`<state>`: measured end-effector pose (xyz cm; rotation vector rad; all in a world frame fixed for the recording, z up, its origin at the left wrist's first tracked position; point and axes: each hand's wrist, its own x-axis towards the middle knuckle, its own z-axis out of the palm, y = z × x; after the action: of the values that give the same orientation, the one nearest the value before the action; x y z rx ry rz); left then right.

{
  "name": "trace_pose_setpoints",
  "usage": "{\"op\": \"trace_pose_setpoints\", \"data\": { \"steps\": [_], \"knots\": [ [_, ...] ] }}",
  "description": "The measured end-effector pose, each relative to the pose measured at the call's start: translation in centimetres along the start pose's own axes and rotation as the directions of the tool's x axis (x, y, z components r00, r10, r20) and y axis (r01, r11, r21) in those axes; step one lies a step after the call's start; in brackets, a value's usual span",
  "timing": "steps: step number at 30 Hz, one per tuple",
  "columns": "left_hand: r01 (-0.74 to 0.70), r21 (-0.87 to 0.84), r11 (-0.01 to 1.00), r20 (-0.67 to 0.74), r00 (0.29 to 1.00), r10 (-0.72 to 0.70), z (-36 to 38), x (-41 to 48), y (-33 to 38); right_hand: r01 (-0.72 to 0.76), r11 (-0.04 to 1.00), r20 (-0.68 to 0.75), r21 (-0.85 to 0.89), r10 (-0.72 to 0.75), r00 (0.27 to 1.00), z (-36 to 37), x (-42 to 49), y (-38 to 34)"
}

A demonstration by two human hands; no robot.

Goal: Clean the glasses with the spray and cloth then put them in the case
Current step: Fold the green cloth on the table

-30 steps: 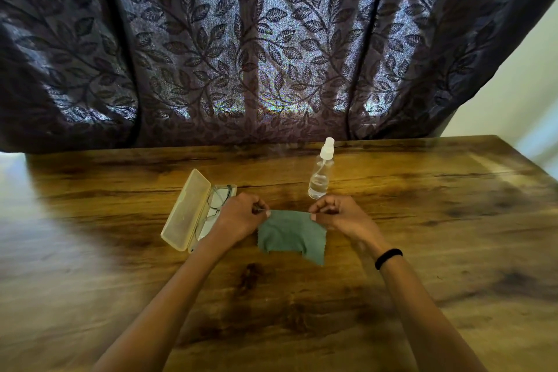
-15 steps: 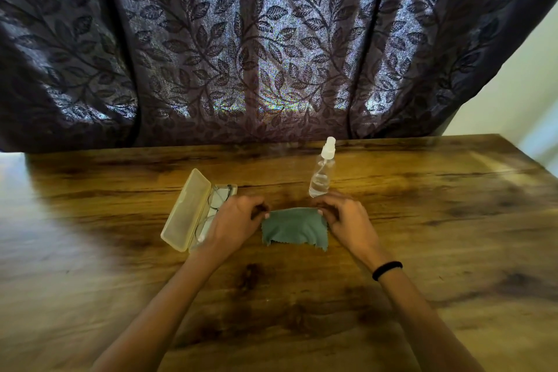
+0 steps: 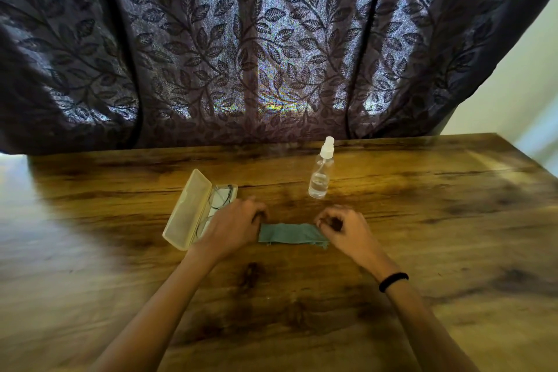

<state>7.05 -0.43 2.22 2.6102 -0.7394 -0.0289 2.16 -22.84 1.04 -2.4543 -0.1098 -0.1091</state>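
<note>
A grey-green cloth [image 3: 290, 233] lies on the wooden table [image 3: 422, 220] as a narrow folded strip between my hands. My left hand [image 3: 232, 226] covers its left end, fingers curled at the edge. My right hand [image 3: 344, 229] pinches its upper right corner. A beige glasses case [image 3: 190, 208] stands open just left of my left hand, lid tilted up. Thin-rimmed glasses [image 3: 222, 196] lie inside it, partly hidden by my left hand. A clear spray bottle [image 3: 320, 175] with a white top stands upright behind the cloth.
A dark leaf-patterned curtain [image 3: 271, 54] hangs along the table's far edge. The table's right edge runs diagonally at the far right, with a pale wall [image 3: 513, 93] behind it. A black band [image 3: 392, 281] sits on my right wrist.
Both hands held the cloth up by its top corners, then brought it down onto the table. The cloth went from a hanging square to a flat narrow strip.
</note>
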Motion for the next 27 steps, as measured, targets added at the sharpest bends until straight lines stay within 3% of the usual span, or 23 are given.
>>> {"op": "trace_pose_setpoints", "data": {
  "steps": [2, 6, 11, 19, 22, 27],
  "knots": [
    [0.021, -0.023, 1.0, -0.031, 0.999, -0.021, 0.2, 0.5, 0.3, -0.038, 0.998, -0.048, -0.049, 0.036, 0.998, 0.1, 0.3, -0.1],
    [0.037, -0.008, 0.999, 0.13, 0.991, -0.035, 0.9, 1.0, 0.2, -0.107, 0.975, 0.018, -0.192, 0.113, 0.993, 0.4, 0.5, 0.4],
    [0.088, -0.083, 0.993, 0.156, 0.985, -0.074, 1.4, 0.9, -0.4, -0.128, 0.99, 0.081, -0.063, 0.133, 0.988, 0.1, 0.3, 0.5],
    [0.148, -0.342, 0.928, 0.159, 0.982, -0.098, 0.5, 1.0, 0.3, -0.216, 0.879, 0.078, 0.425, 0.202, 0.976, -0.5, 0.4, -0.2],
    [0.188, -0.378, 0.907, 0.197, 0.973, -0.119, 0.4, 1.0, 0.5, -0.231, 0.884, 0.075, 0.407, 0.22, 0.973, -0.2, 0.4, -0.1],
    [0.215, -0.25, 0.944, 0.171, 0.969, -0.175, 0.8, 0.8, 0.4, -0.243, 0.932, 0.014, 0.268, 0.248, 0.969, 0.0, 0.5, 0.1]
  ]
}}
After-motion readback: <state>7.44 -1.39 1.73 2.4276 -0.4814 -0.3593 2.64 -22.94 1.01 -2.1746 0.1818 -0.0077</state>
